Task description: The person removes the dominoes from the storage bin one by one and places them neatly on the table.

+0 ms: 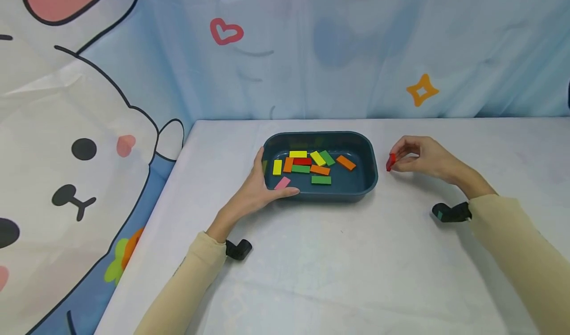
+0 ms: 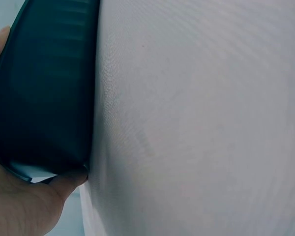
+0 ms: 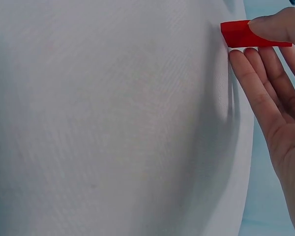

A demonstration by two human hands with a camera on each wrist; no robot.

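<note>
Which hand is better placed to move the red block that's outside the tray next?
Right, most likely: the right hand pinches that red block beside the tray's right end, while the left hand holds the tray at its far left end.

Cannot see the near-left corner of the dark blue tray (image 1: 338,195), covered by the left hand (image 1: 255,194), nor all of the pink block (image 1: 282,182) just beside it. Cannot see the red block (image 3: 237,34) whole, partly covered by the right hand (image 1: 427,159). Cannot follow the left sleeve (image 1: 184,288) or right sleeve (image 1: 523,261) past the head view's edges. Cannot look inside the tray from the left wrist.
</note>
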